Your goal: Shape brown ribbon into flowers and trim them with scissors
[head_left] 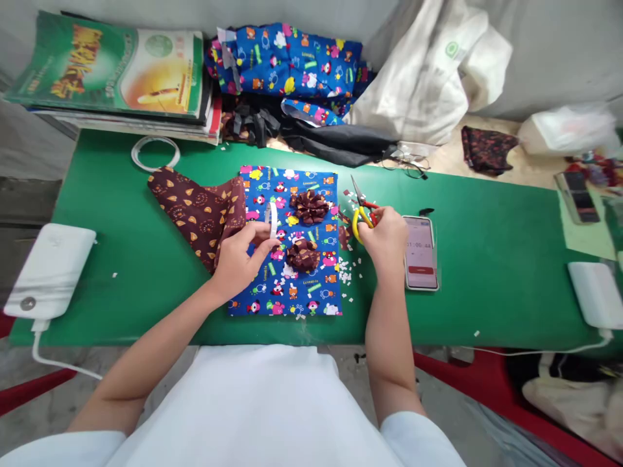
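Observation:
My left hand [241, 256] is closed on a small white roll of tape [273, 219], held upright over a blue cartoon-print cloth [272, 298]. My right hand [387, 237] grips yellow-handled scissors [361, 209], blades pointing up and away, just right of the cloth. Two brown fabric bows [309, 206] [302, 253] lie on the blue cloth between my hands. Small white scraps [346, 269] are scattered by the cloth's right edge.
Brown patterned cloth [195, 211] lies left of the blue one on the green table [487, 259]. A phone [420, 256] sits by my right hand. White boxes [51, 269] [596, 292] at both ends, magazines [111, 68], fabric pile [292, 65], white bag [428, 71] behind.

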`<state>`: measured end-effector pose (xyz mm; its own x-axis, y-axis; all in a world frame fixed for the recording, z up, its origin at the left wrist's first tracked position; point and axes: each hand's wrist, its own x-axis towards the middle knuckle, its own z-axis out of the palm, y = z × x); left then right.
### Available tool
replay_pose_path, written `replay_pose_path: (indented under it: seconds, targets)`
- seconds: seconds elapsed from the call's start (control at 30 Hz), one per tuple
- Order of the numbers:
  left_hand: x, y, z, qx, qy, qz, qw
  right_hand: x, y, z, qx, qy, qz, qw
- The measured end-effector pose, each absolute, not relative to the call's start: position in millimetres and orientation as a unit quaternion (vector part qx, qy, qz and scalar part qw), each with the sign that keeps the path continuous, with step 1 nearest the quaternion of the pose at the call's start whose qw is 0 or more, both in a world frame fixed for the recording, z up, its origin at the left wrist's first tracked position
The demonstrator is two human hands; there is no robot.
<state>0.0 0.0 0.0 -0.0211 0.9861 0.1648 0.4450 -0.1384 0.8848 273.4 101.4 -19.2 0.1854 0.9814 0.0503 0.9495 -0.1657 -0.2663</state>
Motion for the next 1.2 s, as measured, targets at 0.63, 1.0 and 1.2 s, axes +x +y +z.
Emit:
replay_pose_path:
  seconds: [0.63, 1.0, 1.2]
  targets:
    - [-2, 2, 0, 0.612, 0.538, 0.44, 0.378, 216, 56, -23, -0.505, -0.809, 0.046, 0.298]
    - [0, 1, 1, 0.59, 0.498, 0.47, 0.428, 221, 54, -27, -0.503, -0.817, 0.044, 0.279]
    - [-6, 5, 2, 0.592, 0.515, 0.479, 0.393, 224, 54, -28, -0.518, -0.812, 0.058, 0.264]
